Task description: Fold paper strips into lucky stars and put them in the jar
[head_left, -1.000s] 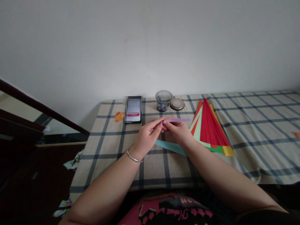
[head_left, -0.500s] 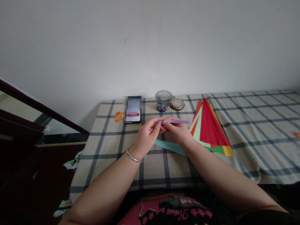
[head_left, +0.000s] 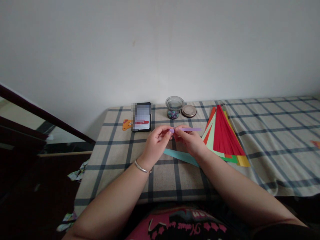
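A thin purple paper strip [head_left: 190,129] is pinched between both hands above the table. My left hand [head_left: 157,141] holds its left end between thumb and index finger. Just beside it, my right hand [head_left: 191,140] grips the strip with thumb and fingertips, and the loose length sticks out to the right over that hand. Whether the pinched end is folded cannot be made out. Beneath my wrists lies a light blue paper strip [head_left: 181,156], partly hidden by my right arm. Fanned paper strips [head_left: 225,133] in red, orange, pale green, green and yellow lie right of my right hand.
Behind my hands stands a clear plastic tub [head_left: 174,108] holding small coloured pieces, with a round lid [head_left: 189,110] beside it. A phone [head_left: 142,116] leans at the back left by a bear picture [head_left: 127,124]. The checked tablecloth [head_left: 112,155] reaches the wall.
My hands have shifted slightly, and a little more of the purple paper strip shows between the fingertips. Its loose right end has risen a touch. Everything else is still.
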`<state>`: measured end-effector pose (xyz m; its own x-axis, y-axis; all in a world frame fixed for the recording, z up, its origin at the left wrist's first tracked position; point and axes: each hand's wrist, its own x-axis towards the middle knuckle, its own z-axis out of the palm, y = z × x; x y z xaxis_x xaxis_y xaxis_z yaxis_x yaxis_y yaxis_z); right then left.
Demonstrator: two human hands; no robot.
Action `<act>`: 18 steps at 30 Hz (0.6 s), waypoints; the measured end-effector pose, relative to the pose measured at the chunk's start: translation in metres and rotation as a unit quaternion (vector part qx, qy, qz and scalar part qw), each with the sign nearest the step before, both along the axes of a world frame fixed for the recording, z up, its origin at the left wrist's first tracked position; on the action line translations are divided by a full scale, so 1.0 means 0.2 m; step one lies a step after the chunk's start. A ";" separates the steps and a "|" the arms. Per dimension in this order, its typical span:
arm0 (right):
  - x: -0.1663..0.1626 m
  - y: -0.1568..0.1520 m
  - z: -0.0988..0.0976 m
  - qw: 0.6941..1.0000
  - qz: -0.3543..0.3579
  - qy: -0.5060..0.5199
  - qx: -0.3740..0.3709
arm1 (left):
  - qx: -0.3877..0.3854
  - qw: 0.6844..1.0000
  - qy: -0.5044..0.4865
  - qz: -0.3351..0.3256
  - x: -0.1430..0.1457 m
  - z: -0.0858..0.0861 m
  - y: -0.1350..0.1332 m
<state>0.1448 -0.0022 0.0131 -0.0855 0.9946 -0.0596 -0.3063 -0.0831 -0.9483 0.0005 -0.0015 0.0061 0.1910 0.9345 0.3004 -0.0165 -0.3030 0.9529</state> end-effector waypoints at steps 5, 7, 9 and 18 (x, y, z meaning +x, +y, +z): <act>0.00 0.00 0.00 0.999 0.022 0.038 -0.011 | -0.040 0.998 -0.037 -0.018 0.00 0.00 0.00; 0.01 0.00 -0.01 0.998 0.030 0.047 -0.013 | -0.042 0.998 -0.047 -0.023 0.00 0.00 0.00; 0.01 0.00 -0.02 0.998 0.041 0.055 -0.017 | -0.043 0.997 -0.055 -0.028 0.00 0.01 0.00; 0.02 0.01 -0.03 0.992 0.076 0.093 -0.044 | -0.062 0.991 -0.099 -0.065 0.00 0.00 0.01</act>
